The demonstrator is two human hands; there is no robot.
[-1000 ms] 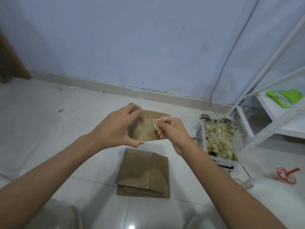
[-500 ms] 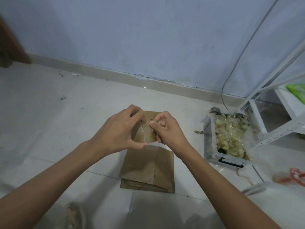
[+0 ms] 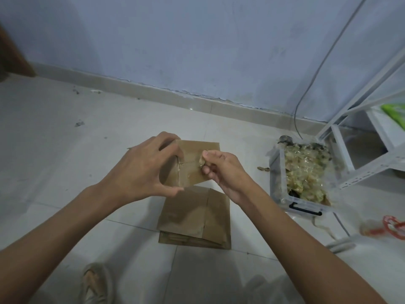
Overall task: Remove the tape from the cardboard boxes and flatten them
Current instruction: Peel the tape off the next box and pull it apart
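Head view: left hand [image 3: 140,170] grips a small cardboard box [image 3: 192,163] held up above the floor, thumb curled under its lower left edge, fingers wrapped over the top left corner. Right hand [image 3: 221,170] sits at the box's right side, thumb & forefinger pinching a crumpled bit of clear tape [image 3: 201,160] against the box face; other fingers curled in below. Box is tilted, its brown face toward the camera w/ a seam running down near the left hand.

Directly below the hands, a stack of flattened cardboard [image 3: 195,218] lies on the white tile floor [image 3: 54,150]. To the right, near a white metal shelf frame [image 3: 359,137], stands a clear plastic bin [image 3: 282,194] filled w/ wadded tape. A red tape dispenser [image 3: 392,224] lies at the far right edge, blurred. A sandal [image 3: 96,281] shows at bottom left.
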